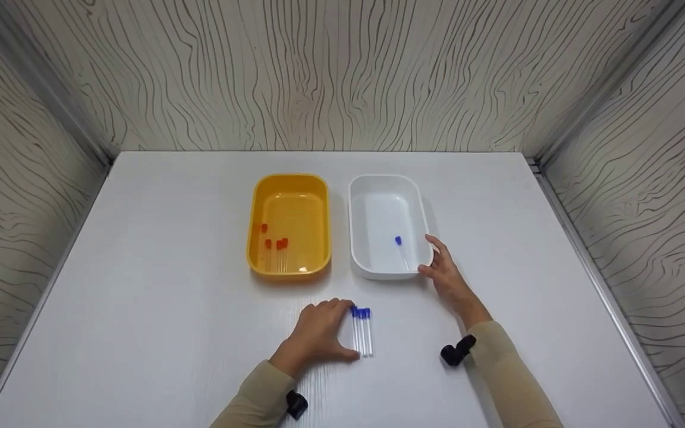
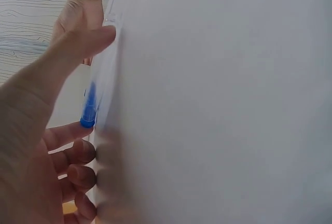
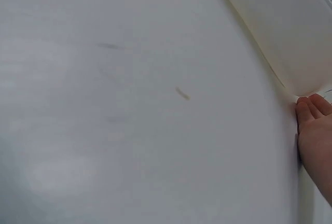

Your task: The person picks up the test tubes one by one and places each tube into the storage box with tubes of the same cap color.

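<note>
My left hand (image 1: 317, 328) spans a clear tube with a blue cap (image 2: 88, 117) lengthwise, index fingertip at the cap and thumb at the other end. This tube lies on the table side by side with other blue-capped tubes (image 1: 368, 333). My right hand (image 1: 454, 288) holds the near right corner of a white tray (image 1: 385, 276), thumb at the near edge and fingers along the right side. Inside that tray rests one blue-capped tube (image 1: 399, 241). The right wrist view shows the fingertips (image 3: 306, 107) against the tray's lower corner.
Left of the white tray stands a yellow tray (image 1: 288, 276) holding several tubes with red caps (image 1: 279, 244). Both trays stand on a white table (image 1: 158, 255). Wood-patterned panels (image 1: 319, 77) close off the back and both sides.
</note>
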{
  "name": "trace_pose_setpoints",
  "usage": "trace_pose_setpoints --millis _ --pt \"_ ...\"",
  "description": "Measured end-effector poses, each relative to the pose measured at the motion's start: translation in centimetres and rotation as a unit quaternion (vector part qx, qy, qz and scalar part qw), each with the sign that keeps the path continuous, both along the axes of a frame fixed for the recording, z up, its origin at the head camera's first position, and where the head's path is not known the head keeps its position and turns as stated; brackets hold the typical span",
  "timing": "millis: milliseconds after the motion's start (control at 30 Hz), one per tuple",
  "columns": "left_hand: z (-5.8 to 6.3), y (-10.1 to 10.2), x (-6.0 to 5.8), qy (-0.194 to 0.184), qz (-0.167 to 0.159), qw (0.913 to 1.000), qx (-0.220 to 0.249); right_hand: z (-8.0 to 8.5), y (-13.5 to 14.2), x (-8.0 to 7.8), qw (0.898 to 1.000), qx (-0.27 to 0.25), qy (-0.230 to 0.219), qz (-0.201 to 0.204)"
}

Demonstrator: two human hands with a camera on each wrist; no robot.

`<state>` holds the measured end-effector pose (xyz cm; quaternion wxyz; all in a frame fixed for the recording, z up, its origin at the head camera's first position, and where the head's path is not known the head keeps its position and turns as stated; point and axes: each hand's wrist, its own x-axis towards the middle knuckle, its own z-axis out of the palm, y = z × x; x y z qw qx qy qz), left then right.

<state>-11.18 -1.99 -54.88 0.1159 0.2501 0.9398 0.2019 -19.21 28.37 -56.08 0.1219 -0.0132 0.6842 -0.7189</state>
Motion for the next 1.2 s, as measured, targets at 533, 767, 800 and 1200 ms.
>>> trace_pose_setpoints --millis 533,767,800,1200 --pt "1.3 -0.4 -0.6 -0.023 -0.008 0.9996 0.016 0.0 0.0 0.1 1.0 0.01 0.007 0.01" --pt "2.7 -0.5 -1.2 -0.013 -0.008 0.9996 0.024 0.2 0.0 0.2 1.0 -0.002 0.005 0.005" --pt "2.9 -0.5 -1.3 -0.009 -0.009 0.9995 0.028 0.2 0.0 0.3 1.0 -0.003 0.004 0.003" --pt "4.9 -0.2 -2.4 -0.028 -0.004 0.9975 0.064 0.2 -0.2 0.5 0.999 0.029 0.015 0.008"
